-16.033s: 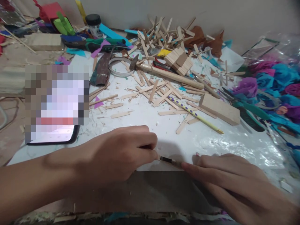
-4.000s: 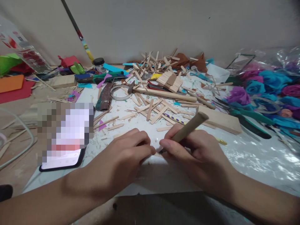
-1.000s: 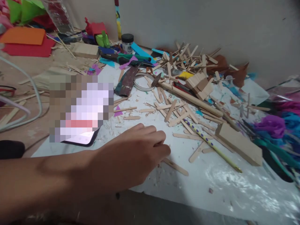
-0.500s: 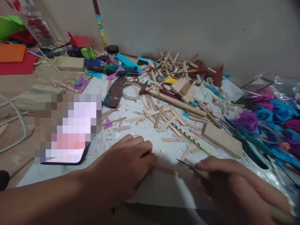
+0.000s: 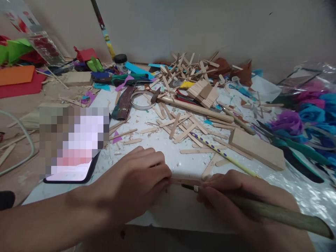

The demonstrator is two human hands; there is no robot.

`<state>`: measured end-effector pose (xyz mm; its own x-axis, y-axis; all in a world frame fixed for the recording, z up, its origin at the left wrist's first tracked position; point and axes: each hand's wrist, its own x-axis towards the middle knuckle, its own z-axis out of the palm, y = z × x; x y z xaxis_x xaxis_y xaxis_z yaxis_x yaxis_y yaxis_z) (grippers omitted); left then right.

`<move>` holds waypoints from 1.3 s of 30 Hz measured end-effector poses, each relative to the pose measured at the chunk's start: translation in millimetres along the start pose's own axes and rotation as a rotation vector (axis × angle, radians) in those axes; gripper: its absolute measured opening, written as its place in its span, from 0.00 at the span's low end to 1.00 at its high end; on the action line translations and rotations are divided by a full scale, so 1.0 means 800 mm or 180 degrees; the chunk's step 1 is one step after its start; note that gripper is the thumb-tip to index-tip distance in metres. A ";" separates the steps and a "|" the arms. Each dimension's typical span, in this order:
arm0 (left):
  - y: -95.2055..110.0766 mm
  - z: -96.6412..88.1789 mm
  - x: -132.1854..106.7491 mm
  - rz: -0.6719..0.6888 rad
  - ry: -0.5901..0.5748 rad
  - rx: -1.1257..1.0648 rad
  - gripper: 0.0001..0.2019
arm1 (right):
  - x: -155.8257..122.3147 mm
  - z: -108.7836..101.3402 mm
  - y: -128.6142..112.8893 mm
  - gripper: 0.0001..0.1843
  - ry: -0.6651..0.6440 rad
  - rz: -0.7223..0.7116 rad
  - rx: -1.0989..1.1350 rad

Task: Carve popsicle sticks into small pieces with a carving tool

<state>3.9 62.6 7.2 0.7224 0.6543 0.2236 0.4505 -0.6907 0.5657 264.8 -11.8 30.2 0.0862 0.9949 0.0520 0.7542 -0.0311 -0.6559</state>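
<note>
My left hand (image 5: 133, 185) is closed, its fingertips pinning one end of a flat wooden craft stick (image 5: 185, 181) down on the white sheet (image 5: 278, 189). My right hand (image 5: 231, 199) is wrapped round a knife with a long wooden handle (image 5: 278, 214). The knife's thin dark blade (image 5: 188, 187) lies along the stick's near edge, just right of my left fingertips. Both hands are close together at the front of the sheet.
A lit phone (image 5: 70, 171) lies at the left. Several loose craft sticks (image 5: 181, 129), a dotted pencil (image 5: 220, 154), a wooden block (image 5: 256, 148), a hammer (image 5: 194, 106) and a tape ring (image 5: 140, 99) cover the middle. Paper flowers (image 5: 301, 119) and green-handled pliers (image 5: 299, 148) are at the right.
My right hand came into view holding the knife and moved left, bringing the blade against the stick. My left hand stayed pressed on the stick's end.
</note>
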 end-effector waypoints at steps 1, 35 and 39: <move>-0.002 0.001 -0.001 0.0037 0.0015 -0.0036 0.14 | 0.004 -0.001 -0.002 0.14 -0.0031 0.0008 -0.0002; 0.001 -0.001 -0.001 0.0064 -0.0104 0.0058 0.18 | 0.017 -0.002 0.005 0.17 -0.0147 -0.0346 0.0256; 0.001 0.000 0.000 0.0098 -0.0069 0.0085 0.17 | 0.017 0.001 0.004 0.12 -0.0118 -0.0226 0.0458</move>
<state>4.4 62.4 7.9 0.7473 0.6259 0.2230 0.4415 -0.7186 0.5374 267.5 1.9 28.3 0.0101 0.9971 0.0760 0.6563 0.0507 -0.7528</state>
